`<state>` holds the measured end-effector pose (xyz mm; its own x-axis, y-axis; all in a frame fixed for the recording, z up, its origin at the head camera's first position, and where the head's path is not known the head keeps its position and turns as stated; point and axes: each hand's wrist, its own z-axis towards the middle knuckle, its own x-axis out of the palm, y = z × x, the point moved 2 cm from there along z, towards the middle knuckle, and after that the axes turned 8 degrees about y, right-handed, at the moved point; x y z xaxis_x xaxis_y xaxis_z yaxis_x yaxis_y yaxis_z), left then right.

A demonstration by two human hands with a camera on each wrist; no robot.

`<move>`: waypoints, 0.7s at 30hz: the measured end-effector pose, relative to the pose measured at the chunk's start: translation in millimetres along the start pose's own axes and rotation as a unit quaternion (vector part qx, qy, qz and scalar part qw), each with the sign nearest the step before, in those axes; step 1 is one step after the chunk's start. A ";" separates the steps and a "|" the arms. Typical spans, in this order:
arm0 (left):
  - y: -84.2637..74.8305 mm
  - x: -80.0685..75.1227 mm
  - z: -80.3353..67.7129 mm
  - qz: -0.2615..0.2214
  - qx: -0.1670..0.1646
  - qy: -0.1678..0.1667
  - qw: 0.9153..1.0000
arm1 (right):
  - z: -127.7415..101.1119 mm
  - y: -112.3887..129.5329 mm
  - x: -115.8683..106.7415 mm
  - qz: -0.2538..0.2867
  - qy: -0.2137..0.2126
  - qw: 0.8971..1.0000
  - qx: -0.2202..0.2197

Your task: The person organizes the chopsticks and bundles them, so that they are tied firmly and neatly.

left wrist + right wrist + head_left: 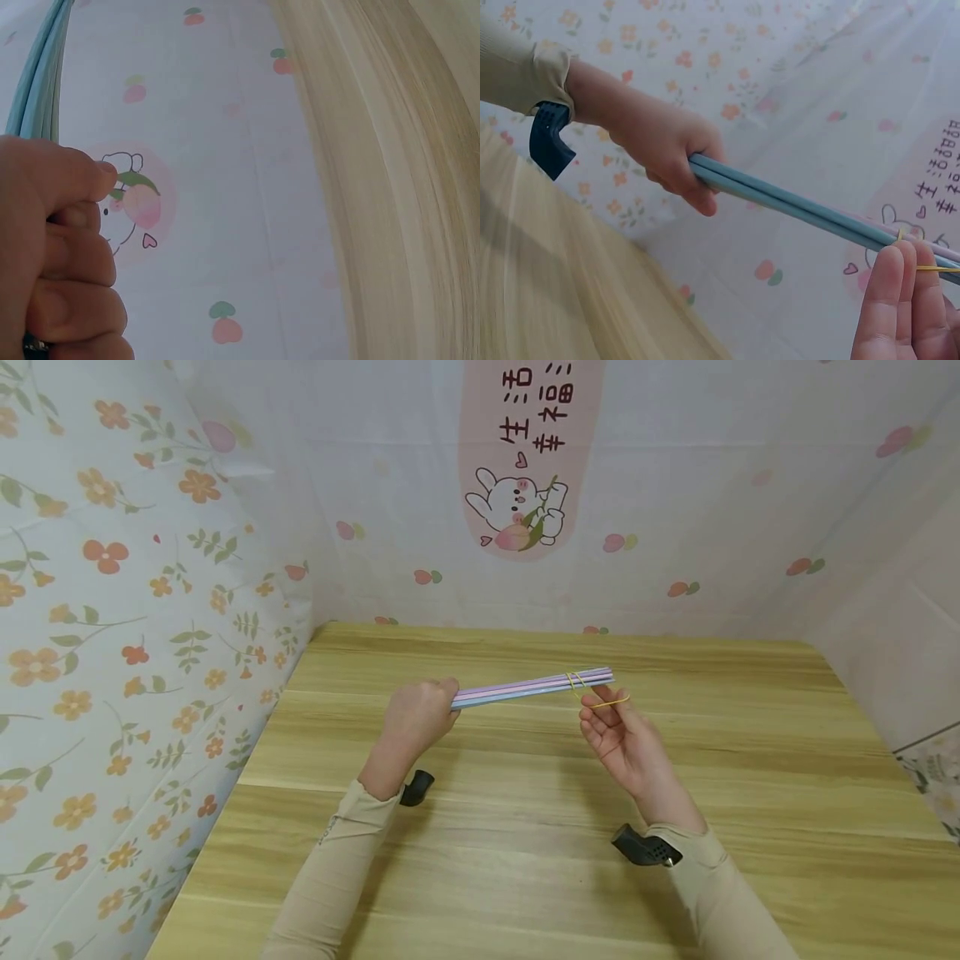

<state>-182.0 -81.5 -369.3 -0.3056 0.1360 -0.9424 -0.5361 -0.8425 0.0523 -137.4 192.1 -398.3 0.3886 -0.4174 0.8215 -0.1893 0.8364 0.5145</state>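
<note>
My left hand (420, 714) grips one end of a bundle of long, thin pastel sticks (517, 688) in blue, pink and purple. The bundle is held above the table, its far end tilted slightly up to the right. Near that end a yellow rubber band (574, 680) is wound around the sticks, and a stretched loop of it runs out to my right hand (626, 743). The loop is hooked over the thumb and fingers, just beneath the bundle. In the right wrist view, the fingers (889, 292) stand close against the blue sticks (795, 204).
A wood-grain table (510, 827) lies below both hands. Behind it hangs a pale cloth (375, 527) with a rabbit print, and a flowered cloth (150, 635) covers the left side. Dark wrist mounts (647, 847) sit at the sleeve cuffs.
</note>
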 end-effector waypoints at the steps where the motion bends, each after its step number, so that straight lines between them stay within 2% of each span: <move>1: -0.2 -0.2 0.0 0.002 0.001 0.000 1.000 | 0.4 0.8 0.0 0.003 0.000 1.000 0.004; 8: -0.7 -0.7 -0.4 0.011 0.013 0.001 1.000 | 1.6 5.0 -1.9 0.003 -0.003 1.000 0.016; 14: -0.4 -2.4 0.2 0.015 0.025 -0.005 1.000 | 2.4 9.6 -3.0 -0.004 0.015 1.000 0.027; 21: 0.2 -2.7 0.4 0.029 0.039 -0.007 0.999 | 2.4 13.6 -3.2 -0.061 0.010 0.997 0.044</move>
<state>-181.6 -81.9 -366.6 -0.3490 0.0961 -0.9322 -0.5764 -0.8063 0.1327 -143.4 204.0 -393.3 0.4309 -0.5059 0.7472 -0.2176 0.7454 0.6302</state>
